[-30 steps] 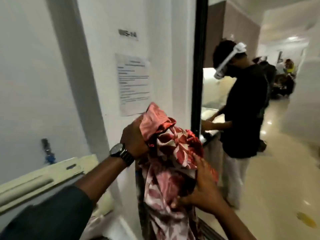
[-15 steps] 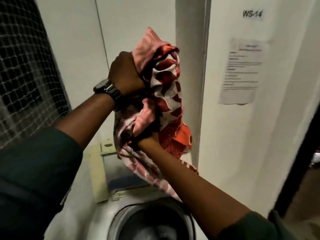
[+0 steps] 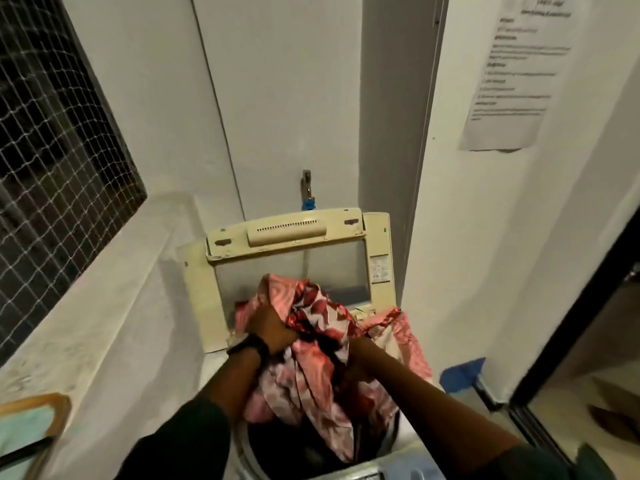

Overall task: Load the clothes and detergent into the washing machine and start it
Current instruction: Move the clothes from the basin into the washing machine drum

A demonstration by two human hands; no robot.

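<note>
Both of my hands were on the bundle of red, pink and white patterned clothes (image 3: pixel 322 344). My left hand (image 3: pixel 268 327), a dark watch (image 3: pixel 249 348) on its wrist, was clenched around a fistful of cloth at the top of the bundle. My right hand (image 3: pixel 349 370) was sunk into the folds to the right of and below the left one; the fabric hid its fingers, so I could only say it was buried in the clothes, and I could not tell how tightly it was closed.

The clothes hung from my left fist down into the dark round drum (image 3: pixel 294 452) of the washing machine (image 3: pixel 242 445), directly beneath both hands, with one flap draped to the right of my right forearm. Just beyond my left hand the cream lid (image 3: pixel 287 233) stood raised against the wall. Above it sat a tap with a blue fitting (image 3: pixel 307 192). Far up to the right of my right hand a printed notice (image 3: pixel 519 74) was stuck to the wall, and to the left of my left arm was a meshed window (image 3: pixel 59 150).
</note>
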